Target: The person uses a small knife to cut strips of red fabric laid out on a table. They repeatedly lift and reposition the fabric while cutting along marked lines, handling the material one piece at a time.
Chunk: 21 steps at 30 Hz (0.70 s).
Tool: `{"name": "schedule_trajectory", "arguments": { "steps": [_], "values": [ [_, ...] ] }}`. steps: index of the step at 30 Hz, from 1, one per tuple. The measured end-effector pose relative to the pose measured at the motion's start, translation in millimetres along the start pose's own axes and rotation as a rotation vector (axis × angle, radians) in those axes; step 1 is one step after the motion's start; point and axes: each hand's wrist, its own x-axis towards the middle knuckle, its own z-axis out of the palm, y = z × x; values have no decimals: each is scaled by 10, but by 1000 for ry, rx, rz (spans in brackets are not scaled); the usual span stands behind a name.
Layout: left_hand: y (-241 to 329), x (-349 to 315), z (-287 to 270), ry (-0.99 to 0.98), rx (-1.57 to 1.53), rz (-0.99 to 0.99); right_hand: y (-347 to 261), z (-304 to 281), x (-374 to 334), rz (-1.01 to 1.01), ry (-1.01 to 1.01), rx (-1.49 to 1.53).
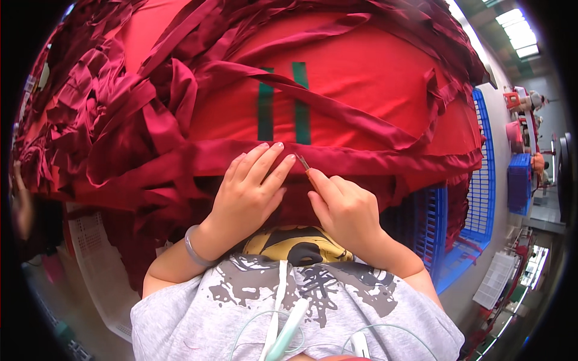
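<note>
A long dark red satin strip (379, 161) runs across the near edge of a table covered in red cloth (367, 66). My left hand (248, 188) lies on the strip with its fingers stretched out. Close beside its fingertips, my right hand (348, 207) is closed round a small seam ripper (307, 166). The forked metal tip points toward the strip, near my left index finger; whether it touches a stitch is too small to tell. Beyond my hands, two dark green tape bars (301, 105) mark the red cloth, and another loose strip (355, 120) crosses them.
Heaped dark red strips (108, 114) cover the table's left and far sides. Blue plastic crates (481, 198) stand at the right, a white basket (99, 265) below the table at left. Another person's arm (24, 207) shows at far left. Cords and a pale green device (289, 331) hang at my chest.
</note>
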Motion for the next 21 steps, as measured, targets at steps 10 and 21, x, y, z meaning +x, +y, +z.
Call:
{"name": "schedule_trajectory", "arguments": {
  "steps": [10, 21],
  "values": [
    [44, 0, 96, 60, 56, -36, -79, 156, 36, 63, 103, -11],
    [74, -13, 78, 49, -1, -64, 61, 276, 291, 189, 490, 90]
  ]
}}
